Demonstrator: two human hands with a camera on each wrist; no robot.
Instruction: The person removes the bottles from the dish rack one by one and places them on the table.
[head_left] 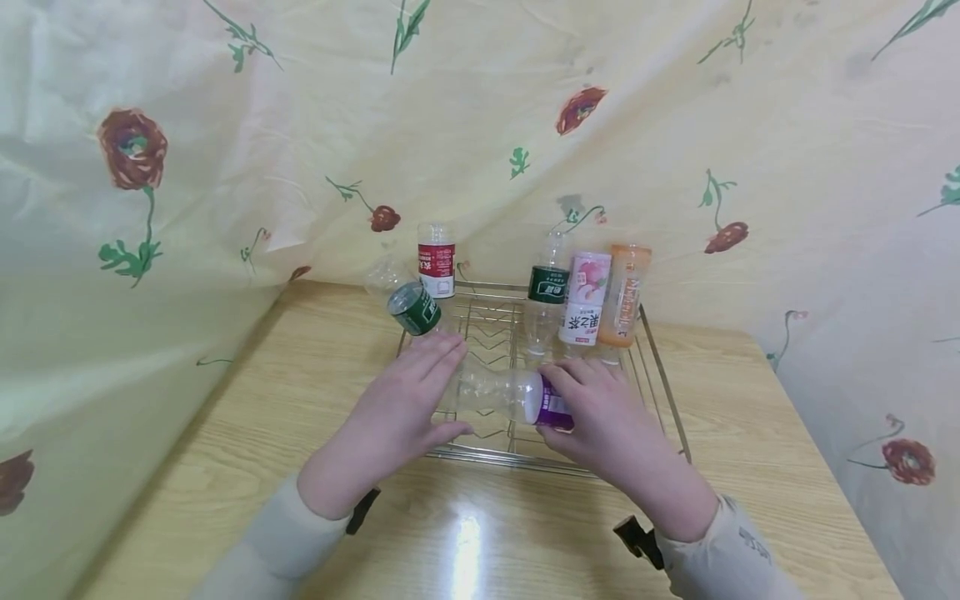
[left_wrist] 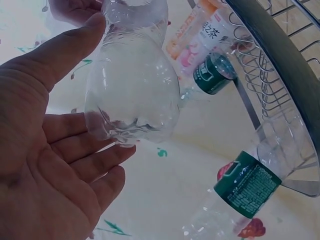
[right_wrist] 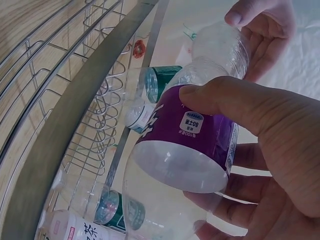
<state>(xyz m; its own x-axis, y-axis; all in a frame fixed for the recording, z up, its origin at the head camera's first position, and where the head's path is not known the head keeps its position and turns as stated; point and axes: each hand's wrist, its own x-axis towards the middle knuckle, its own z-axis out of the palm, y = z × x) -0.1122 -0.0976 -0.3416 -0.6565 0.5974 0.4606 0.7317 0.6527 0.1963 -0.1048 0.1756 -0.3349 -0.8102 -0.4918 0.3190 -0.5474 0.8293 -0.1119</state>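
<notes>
A clear plastic bottle with a purple label (head_left: 551, 404) lies sideways above a metal wire rack (head_left: 517, 460). My right hand (head_left: 600, 408) grips it around the label, thumb on the near side and fingers on the far side in the right wrist view. At the bottle's clear rounded end (left_wrist: 132, 85), my left hand (head_left: 408, 396) has its thumb and fingers spread, with fingertips touching or very close to the plastic. Just beyond the left hand, a green-labelled bottle (head_left: 415, 308) leans at the rack's left side.
A red-labelled bottle (head_left: 437, 260) stands at the back left. On the rack's right side are another green-labelled bottle (head_left: 548, 287), a pink-and-white bottle (head_left: 585, 296) and an orange-labelled bottle (head_left: 626, 292). A wooden table (head_left: 315, 367) bears the rack; flowered cloth (head_left: 480, 150) hangs behind.
</notes>
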